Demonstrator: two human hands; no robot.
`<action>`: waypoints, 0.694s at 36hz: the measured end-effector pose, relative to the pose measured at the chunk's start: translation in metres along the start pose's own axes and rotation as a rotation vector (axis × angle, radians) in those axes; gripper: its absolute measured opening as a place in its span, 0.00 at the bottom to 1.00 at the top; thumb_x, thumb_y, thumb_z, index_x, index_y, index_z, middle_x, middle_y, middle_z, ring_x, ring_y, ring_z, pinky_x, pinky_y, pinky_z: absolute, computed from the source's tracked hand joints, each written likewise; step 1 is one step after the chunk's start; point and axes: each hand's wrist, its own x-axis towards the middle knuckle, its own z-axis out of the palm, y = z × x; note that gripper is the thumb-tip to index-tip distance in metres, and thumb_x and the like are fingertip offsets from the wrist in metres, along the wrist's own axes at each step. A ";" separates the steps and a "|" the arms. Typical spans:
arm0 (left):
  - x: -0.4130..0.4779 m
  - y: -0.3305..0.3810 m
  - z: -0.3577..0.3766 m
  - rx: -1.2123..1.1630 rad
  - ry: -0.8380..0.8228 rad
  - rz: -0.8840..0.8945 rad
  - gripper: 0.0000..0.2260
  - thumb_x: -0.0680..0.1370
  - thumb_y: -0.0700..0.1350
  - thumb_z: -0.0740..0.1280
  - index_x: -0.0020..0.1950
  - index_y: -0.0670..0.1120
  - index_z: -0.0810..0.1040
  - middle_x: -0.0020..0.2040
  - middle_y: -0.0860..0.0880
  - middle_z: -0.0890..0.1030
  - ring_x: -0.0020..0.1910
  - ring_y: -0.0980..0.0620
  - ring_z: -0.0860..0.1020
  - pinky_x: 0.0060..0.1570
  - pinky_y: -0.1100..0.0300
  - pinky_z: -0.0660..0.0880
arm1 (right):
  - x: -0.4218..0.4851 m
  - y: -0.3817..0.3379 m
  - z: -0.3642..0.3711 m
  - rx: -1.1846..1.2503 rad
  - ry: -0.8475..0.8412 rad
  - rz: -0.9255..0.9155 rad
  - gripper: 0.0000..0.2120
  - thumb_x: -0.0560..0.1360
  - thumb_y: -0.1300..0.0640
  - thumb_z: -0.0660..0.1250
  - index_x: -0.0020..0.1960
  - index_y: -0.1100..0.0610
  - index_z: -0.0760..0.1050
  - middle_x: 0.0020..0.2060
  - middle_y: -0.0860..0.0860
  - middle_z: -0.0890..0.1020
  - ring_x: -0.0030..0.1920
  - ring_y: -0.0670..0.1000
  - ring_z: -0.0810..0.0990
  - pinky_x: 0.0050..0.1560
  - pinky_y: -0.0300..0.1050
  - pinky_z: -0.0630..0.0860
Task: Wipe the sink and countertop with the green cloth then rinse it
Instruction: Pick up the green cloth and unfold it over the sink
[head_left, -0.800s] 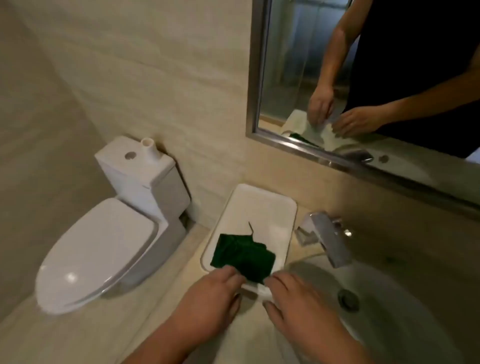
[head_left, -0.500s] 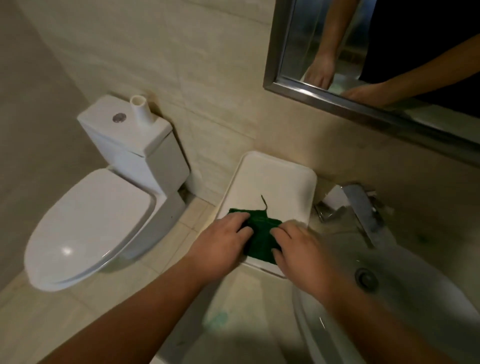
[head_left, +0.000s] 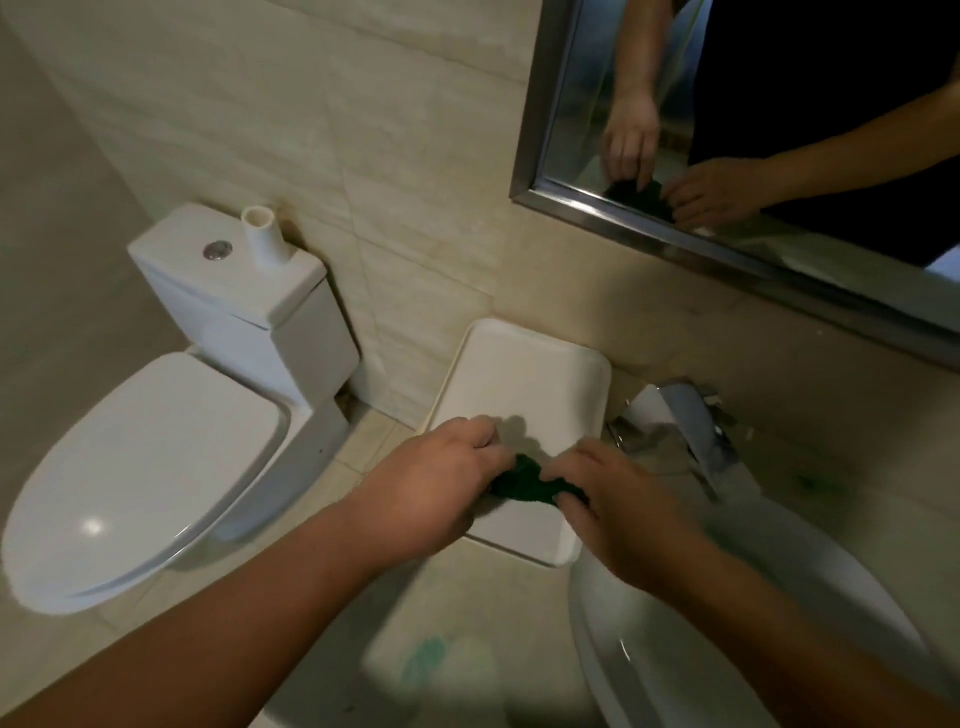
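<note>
Head view: with both hands pinching the cloth over the tray, bunch firmly, then wipe sink

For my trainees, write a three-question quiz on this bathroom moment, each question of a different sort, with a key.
1. True or false: the green cloth lies flat and spread out in the white tray.
2. Which hands grip the cloth? A. left hand only B. right hand only C. both
3. Fill in: the tray sits between the faucet and the ____.

Key: 1 false, it is bunched between the hands; 2 C; 3 toilet.
</note>
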 end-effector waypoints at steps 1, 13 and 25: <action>0.002 0.006 -0.013 -0.030 0.020 0.004 0.12 0.81 0.48 0.70 0.64 0.52 0.81 0.52 0.51 0.77 0.48 0.51 0.77 0.41 0.53 0.78 | -0.005 -0.002 -0.014 0.045 0.020 0.012 0.07 0.82 0.54 0.66 0.58 0.44 0.76 0.50 0.39 0.74 0.46 0.41 0.76 0.46 0.34 0.75; 0.030 0.099 -0.082 -0.515 0.244 -0.047 0.08 0.84 0.51 0.65 0.53 0.54 0.84 0.46 0.57 0.82 0.50 0.55 0.82 0.53 0.48 0.79 | -0.093 -0.027 -0.178 0.459 0.294 -0.097 0.05 0.77 0.54 0.68 0.48 0.45 0.81 0.43 0.48 0.82 0.44 0.50 0.82 0.42 0.42 0.81; 0.055 0.193 -0.021 -0.759 0.345 0.135 0.10 0.84 0.48 0.63 0.47 0.54 0.83 0.41 0.52 0.82 0.45 0.51 0.80 0.49 0.48 0.77 | -0.189 0.037 -0.155 0.410 0.426 -0.002 0.09 0.80 0.62 0.68 0.48 0.48 0.81 0.41 0.60 0.83 0.44 0.58 0.82 0.48 0.53 0.77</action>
